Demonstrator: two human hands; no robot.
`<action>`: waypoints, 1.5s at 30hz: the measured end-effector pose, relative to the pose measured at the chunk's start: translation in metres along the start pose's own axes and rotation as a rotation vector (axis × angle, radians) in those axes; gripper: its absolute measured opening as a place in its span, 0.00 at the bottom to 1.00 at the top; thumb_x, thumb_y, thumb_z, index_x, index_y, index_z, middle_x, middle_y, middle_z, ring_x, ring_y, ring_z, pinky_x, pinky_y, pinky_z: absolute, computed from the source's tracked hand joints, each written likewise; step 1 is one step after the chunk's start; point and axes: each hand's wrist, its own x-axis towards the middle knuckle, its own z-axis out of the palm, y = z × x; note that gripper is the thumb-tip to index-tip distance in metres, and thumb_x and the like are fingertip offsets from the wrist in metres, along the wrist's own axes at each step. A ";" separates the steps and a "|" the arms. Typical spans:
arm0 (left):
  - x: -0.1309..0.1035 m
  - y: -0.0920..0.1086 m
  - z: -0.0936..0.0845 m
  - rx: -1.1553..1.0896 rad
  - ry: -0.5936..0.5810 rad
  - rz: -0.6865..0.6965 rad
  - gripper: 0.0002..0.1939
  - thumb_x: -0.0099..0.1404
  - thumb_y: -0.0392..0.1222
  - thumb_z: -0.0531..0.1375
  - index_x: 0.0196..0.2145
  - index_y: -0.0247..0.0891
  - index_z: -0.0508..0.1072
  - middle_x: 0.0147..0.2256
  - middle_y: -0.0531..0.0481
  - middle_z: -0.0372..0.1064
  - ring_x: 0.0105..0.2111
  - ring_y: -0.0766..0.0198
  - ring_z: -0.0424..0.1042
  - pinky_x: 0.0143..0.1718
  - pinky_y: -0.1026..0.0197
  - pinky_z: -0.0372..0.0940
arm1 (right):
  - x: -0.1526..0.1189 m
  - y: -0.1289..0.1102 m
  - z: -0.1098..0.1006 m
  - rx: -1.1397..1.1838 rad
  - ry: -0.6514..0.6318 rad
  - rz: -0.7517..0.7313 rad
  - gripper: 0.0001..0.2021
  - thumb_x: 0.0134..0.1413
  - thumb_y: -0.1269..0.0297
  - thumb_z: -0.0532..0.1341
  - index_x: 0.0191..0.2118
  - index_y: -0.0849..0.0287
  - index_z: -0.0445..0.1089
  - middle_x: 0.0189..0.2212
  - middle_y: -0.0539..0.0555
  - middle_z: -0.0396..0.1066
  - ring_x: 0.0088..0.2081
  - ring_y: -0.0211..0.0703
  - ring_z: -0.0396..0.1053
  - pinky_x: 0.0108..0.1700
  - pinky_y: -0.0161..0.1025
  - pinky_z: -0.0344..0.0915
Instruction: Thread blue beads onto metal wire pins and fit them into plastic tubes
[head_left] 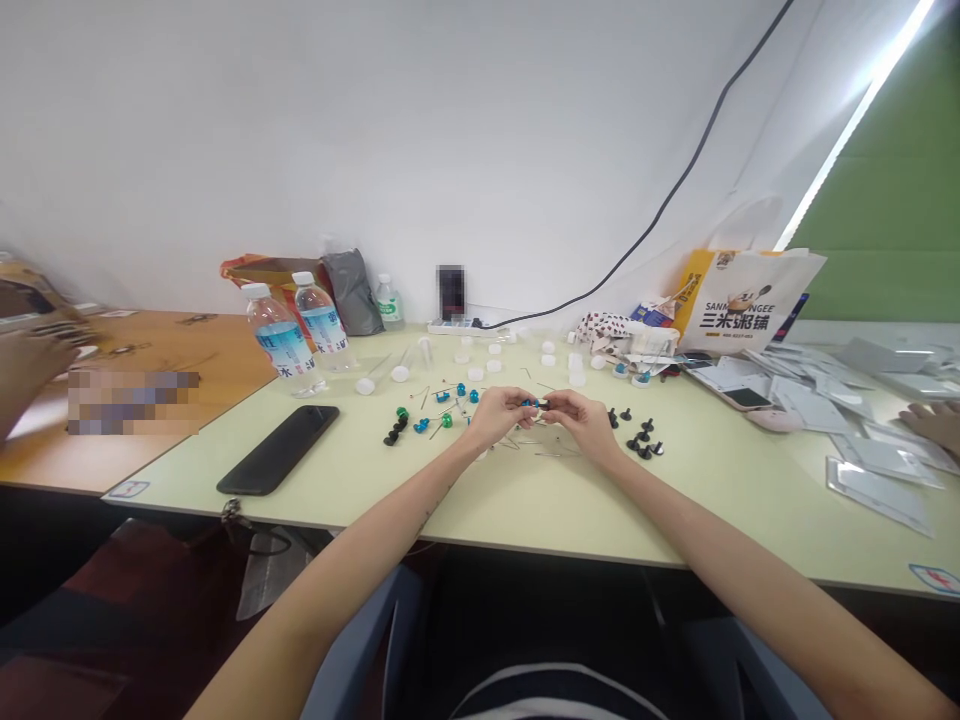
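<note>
Just above the pale green table, my left hand [501,414] pinches a small blue part [528,404] between its fingertips. Facing it, my right hand [579,418] is closed on a small black part [544,405]. The two parts meet or nearly touch; my fingers cover most of them. Loose blue parts [461,390] and green knob-like parts [447,421] lie left of my hands among thin metal rods. Black stemmed knobs [645,438] are scattered to the right. More thin rods [556,454] lie beneath my hands.
A black phone [279,450] and two water bottles [281,340] stand on the left. Behind my hands are clear tubes with white caps [400,373]. A paper bag [742,300] and flat packets [877,490] occupy the right. Other people's hands [934,425] show at both edges.
</note>
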 end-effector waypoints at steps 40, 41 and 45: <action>-0.003 0.000 0.005 -0.007 0.037 -0.026 0.07 0.51 0.33 0.62 0.31 0.29 0.72 0.21 0.50 0.70 0.21 0.67 0.70 0.26 0.64 0.68 | 0.000 0.003 -0.001 -0.057 -0.015 0.036 0.11 0.44 0.61 0.62 0.35 0.60 0.70 0.30 0.54 0.74 0.30 0.43 0.73 0.36 0.42 0.71; -0.003 0.001 0.005 -0.007 0.038 -0.027 0.07 0.51 0.32 0.62 0.31 0.29 0.72 0.21 0.50 0.70 0.21 0.67 0.70 0.26 0.64 0.68 | 0.000 0.003 -0.001 -0.053 -0.014 0.037 0.11 0.44 0.61 0.62 0.35 0.60 0.70 0.30 0.54 0.74 0.29 0.43 0.73 0.36 0.42 0.71; -0.004 0.002 0.006 -0.006 0.036 -0.026 0.07 0.51 0.32 0.62 0.31 0.29 0.72 0.22 0.50 0.70 0.21 0.68 0.70 0.26 0.65 0.68 | 0.000 0.003 -0.001 -0.051 -0.017 0.044 0.11 0.45 0.60 0.62 0.35 0.60 0.70 0.28 0.53 0.74 0.28 0.42 0.72 0.35 0.42 0.71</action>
